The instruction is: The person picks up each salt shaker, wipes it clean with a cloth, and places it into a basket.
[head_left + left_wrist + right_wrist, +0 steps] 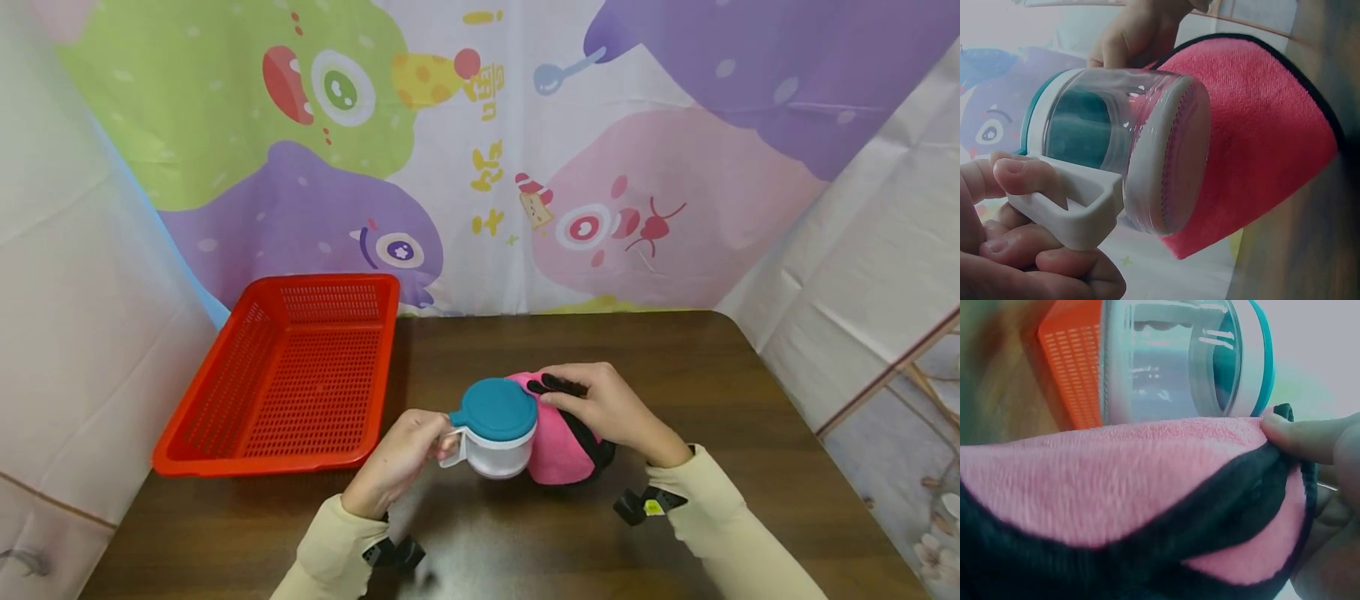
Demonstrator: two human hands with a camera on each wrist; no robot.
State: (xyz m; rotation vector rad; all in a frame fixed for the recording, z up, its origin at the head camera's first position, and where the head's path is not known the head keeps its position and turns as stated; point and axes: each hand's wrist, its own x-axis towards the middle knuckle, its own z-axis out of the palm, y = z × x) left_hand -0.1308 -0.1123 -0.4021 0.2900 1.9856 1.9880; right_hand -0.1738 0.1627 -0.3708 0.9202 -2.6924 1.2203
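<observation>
My left hand grips the white handle of a clear jar with a teal lid. In the left wrist view the jar lies across the picture, its clear wall showing nothing inside. My right hand pinches a pink cloth with black edging between thumb and fingers. That cloth hangs in folds right beside the jar and overlaps its side in the right wrist view. Some of the right fingers are hidden behind the cloth.
A red plastic basket with slotted walls stands at the left of the dark wooden table. Behind the table hangs a curtain printed with cartoon figures.
</observation>
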